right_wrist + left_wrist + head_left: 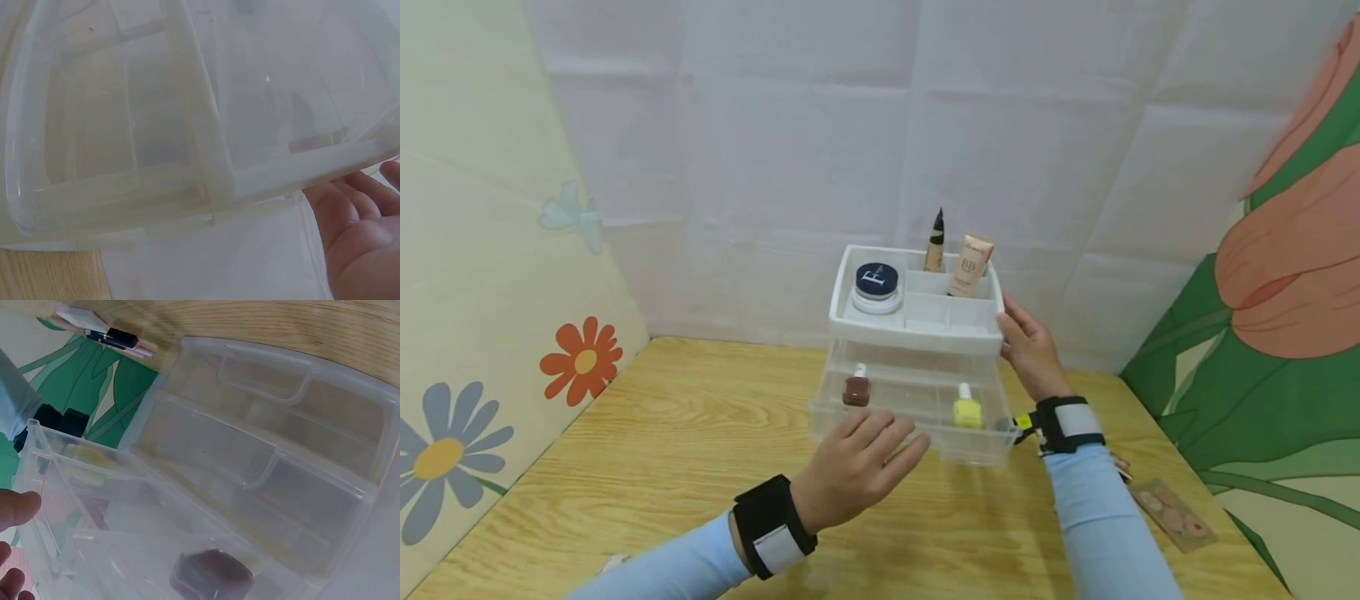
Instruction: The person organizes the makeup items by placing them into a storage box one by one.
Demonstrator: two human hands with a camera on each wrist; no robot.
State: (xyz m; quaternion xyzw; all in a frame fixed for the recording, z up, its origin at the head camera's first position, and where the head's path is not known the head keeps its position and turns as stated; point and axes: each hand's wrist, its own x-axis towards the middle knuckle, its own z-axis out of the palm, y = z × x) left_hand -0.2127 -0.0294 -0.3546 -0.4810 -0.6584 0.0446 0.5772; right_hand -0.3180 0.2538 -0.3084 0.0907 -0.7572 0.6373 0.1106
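A small white-topped clear plastic drawer organizer (917, 337) stands on the table, its uppermost drawer (917, 427) pulled out. Inside that drawer are a dark red nail polish bottle (856, 390) and a yellow nail polish bottle (967, 412). My left hand (861, 467) hovers by the drawer's front, fingers loosely bent; the left wrist view shows the thumb (22, 509) close to the drawer wall, contact unclear. My right hand (1033, 350) rests against the organizer's right side, fingers partly hidden. The top tray holds a powder compact (877, 287), a BB cream tube (971, 265) and a black-capped tube (936, 243).
A palette (1174, 514) lies on the wooden table (730, 408) at the right, near small cosmetics partly behind my right sleeve. Two lower drawers (250, 431) are closed in the left wrist view. White cloth (790, 150) hangs behind, with flowered panels at both sides.
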